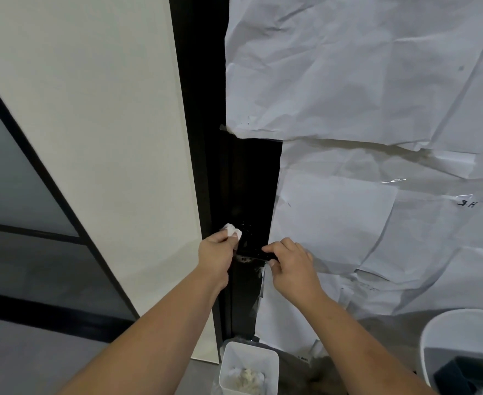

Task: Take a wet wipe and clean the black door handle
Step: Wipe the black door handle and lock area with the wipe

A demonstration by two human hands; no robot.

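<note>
**Both hands at the black handle, wipe at its left end**

Both hands are up on the dark strip of the door. The left hand (217, 252) pinches a bunched white wet wipe (232, 231) and holds it against the plate just above the left end of the black door handle (254, 254). The right hand (291, 263) grips the handle's right end, fingers curled over the top and thumb under it.

The handle's long axis lies level, running left to right between the two hands, so the wiping hand has the whole lever stretching away to its right. The left hand is the nearer to the uncleaned length; a sweep rightward along the bar looks like the next stroke, and the right hand would probably need to let go for it to finish.

Creased white paper (362, 67) covers the door (251, 172) to the right. A small white bin (271, 363) with used wipes stands below.
</note>
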